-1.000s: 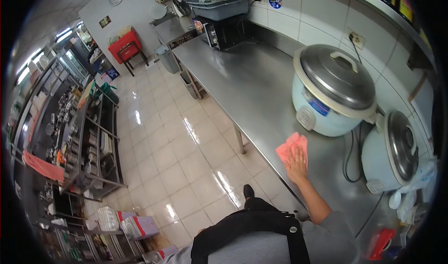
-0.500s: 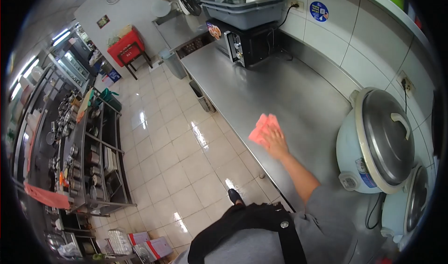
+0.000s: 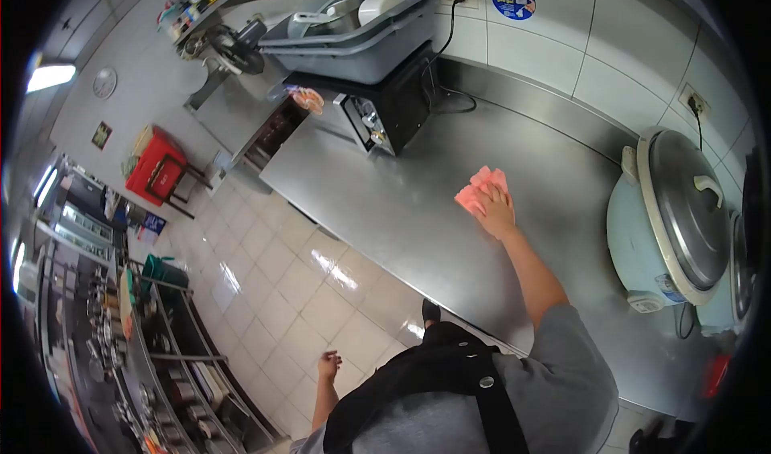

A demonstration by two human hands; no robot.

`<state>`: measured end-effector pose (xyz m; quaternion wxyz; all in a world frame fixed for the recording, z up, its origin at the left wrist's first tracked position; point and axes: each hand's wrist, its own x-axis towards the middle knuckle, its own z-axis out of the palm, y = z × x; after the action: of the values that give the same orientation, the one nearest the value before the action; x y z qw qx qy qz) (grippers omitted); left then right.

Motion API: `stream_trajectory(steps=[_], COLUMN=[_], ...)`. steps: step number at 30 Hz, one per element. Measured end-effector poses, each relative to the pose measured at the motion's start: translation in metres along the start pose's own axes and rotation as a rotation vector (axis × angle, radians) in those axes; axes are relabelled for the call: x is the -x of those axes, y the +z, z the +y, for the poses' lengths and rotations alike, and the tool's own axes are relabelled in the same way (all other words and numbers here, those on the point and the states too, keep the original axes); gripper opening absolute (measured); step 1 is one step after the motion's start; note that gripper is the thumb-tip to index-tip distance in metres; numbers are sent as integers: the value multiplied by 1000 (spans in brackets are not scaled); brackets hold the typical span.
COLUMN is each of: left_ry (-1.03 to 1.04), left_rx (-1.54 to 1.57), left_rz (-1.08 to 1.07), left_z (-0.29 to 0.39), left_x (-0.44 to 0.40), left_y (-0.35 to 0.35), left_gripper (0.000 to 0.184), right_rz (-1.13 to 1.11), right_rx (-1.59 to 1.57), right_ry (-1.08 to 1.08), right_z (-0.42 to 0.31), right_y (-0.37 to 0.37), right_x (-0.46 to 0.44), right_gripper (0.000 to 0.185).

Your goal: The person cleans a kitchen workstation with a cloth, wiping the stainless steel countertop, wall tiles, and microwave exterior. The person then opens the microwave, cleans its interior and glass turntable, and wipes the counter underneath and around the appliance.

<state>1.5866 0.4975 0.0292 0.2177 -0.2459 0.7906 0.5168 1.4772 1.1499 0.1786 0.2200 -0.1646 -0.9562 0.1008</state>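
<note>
My right hand (image 3: 496,214) presses a crumpled pink cloth (image 3: 480,187) onto the stainless steel counter (image 3: 385,229), fingers laid over it. The cloth's far edge sticks out beyond the fingertips. Over the tiled floor, left of my body, hangs my left hand (image 3: 328,365); its fingers are loosely bent and a little apart, with nothing visible in them. A large pale-blue rice cooker (image 3: 642,237) with a metal lid stands to the right of the right hand. Farther along the counter is a black oven (image 3: 401,105).
A grey tub (image 3: 361,48) holding pots and bowls sits on the oven. Part of a second cooker (image 3: 715,313) shows at the right edge. Shelves of cookware (image 3: 173,358) line the left side. A red cooler box (image 3: 157,165) stands near the back wall.
My right hand and the cloth have moved from near the counter's front edge farther inward across the surface. My left hand has come into view. The camera has shifted and turned.
</note>
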Motion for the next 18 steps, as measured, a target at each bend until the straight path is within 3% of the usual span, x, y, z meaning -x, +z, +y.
stream_trajectory(steps=[2, 4, 6, 7, 11, 16, 18], left_ry=[108, 170, 238, 234, 33, -62, -84], left_rx=[-66, -126, -238, -264, -104, -384, -425], left_rz=[2, -45, -143, -165, -185, -248, -260], left_z=[55, 92, 115, 116, 88, 63, 63], left_x=[-38, -57, -77, -86, -93, -79, -85], left_y=[-1, -3, -4, -7, -21, -41, -46], left_gripper=[26, 27, 27, 27, 27, 22, 20], right_rz=[-431, -226, 0, 400, 668, 493, 478], right_rx=[-212, -816, -887, -787, -726, -1150, -1093], right_ry=[263, 238, 207, 167, 365, 385, 348], right_z=[-27, 6, -6, -14, -26, -35, -60], right_y=[-51, 11, -16, -14, -20, -46, -77], right_x=[-75, -170, -265, -307, -435, -459, -423], right_gripper=[41, 40, 50, 58, 68, 36, 33])
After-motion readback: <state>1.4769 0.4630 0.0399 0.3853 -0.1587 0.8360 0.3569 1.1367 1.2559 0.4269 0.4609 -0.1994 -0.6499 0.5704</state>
